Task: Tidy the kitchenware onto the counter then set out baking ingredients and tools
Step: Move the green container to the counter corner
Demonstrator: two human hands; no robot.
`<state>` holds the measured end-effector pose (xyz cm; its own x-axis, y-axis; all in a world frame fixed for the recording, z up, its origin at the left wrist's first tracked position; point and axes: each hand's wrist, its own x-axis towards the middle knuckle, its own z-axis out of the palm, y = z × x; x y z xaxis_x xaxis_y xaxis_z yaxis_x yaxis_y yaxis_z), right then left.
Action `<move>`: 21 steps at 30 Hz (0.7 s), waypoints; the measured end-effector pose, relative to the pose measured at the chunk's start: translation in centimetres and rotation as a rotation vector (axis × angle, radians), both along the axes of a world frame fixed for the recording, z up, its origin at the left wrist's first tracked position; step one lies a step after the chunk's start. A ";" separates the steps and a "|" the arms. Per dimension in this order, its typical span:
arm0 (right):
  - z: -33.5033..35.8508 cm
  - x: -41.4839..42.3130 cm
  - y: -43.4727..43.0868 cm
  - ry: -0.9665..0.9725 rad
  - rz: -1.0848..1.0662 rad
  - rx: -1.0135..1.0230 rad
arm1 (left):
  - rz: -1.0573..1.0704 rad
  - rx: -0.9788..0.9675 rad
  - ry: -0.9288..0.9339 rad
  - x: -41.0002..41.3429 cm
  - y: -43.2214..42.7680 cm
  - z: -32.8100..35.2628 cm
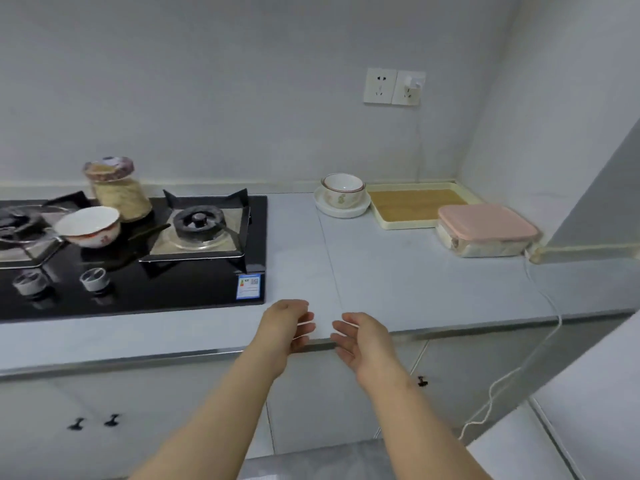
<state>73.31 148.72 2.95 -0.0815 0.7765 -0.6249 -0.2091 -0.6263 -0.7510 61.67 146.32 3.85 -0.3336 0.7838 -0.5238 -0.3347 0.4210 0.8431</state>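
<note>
A pale grey counter (398,278) runs along a plain light wall into the right-hand corner, where a second wall turns toward the viewer. On its left part sits a black glass gas hob (173,299), with a blue-and-white sticker (248,286) at its near right corner and two grey knobs (94,279) along its front. A white bowl (91,225) with a red pattern stands on the hob between the burners, and a jar (119,192) of pale grains stands just behind it. At the back of the counter, stacked bowls (343,192) rest on a white plate (341,212), just beside a cream tray (412,206) with a wood-coloured base. A pink-lidded container (485,230) sits at the tray's near right corner. A double wall socket (393,86) holds a plug, and a white cable (543,292) trails over the counter edge. Pale cupboard doors (329,393) below carry small black handles (421,381). Both hands hover over the counter's front edge, left hand (287,323) and right hand (363,341) close together, palms facing, fingers loosely spread and holding nothing.
</note>
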 end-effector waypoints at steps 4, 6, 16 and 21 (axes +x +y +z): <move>0.1 -4.3 -4.6 -0.028 0.143 0.016 | 0.158 0.014 0.020 -3.8 -6.0 0.4; 0.3 -7.4 -7.6 -0.048 0.247 0.025 | 0.247 0.029 0.028 -6.4 -9.8 0.4; 1.3 -26.2 -28.8 -0.005 0.761 0.091 | 0.750 0.082 0.082 -21.5 -35.1 1.3; 0.5 -35.4 -45.1 0.057 1.044 0.025 | 1.031 0.058 0.145 -27.9 -52.7 0.9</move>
<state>37.87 103.65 3.49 -0.7482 0.3157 -0.5836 0.3916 -0.4999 -0.7725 33.72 93.65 4.75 -0.9121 0.1056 -0.3961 -0.4031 -0.0546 0.9136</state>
